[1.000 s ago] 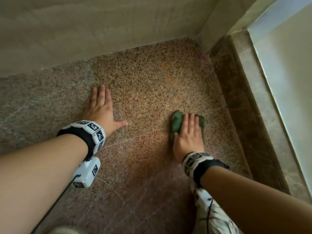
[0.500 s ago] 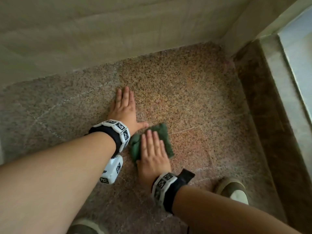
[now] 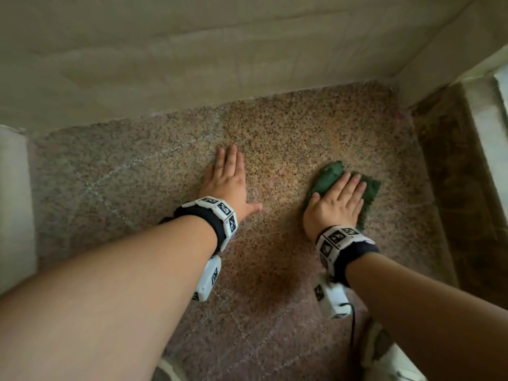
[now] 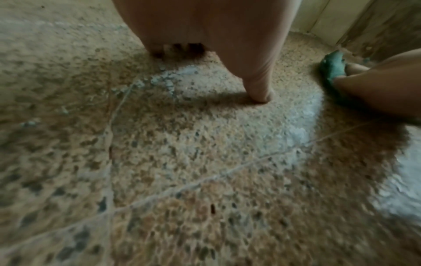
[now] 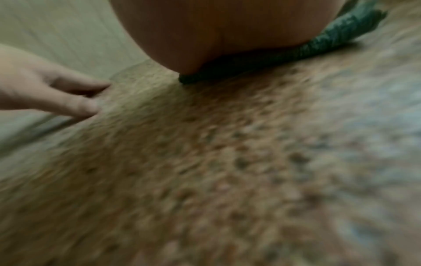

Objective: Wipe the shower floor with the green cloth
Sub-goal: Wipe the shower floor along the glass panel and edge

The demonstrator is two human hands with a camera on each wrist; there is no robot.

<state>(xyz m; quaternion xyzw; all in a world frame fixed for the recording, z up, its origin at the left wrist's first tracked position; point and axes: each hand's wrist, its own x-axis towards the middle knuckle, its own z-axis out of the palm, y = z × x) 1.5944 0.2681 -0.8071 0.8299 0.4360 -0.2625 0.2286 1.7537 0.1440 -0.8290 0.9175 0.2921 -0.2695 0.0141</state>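
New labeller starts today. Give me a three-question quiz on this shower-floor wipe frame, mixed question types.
1. True or false: the left hand holds the green cloth.
2. Which hand presses the cloth on the shower floor? A) left B) right C) both
3. Fill in: the right hand lies flat, fingers ____.

Key: 1 false, it rests flat on bare floor; 2 B; 3 straight.
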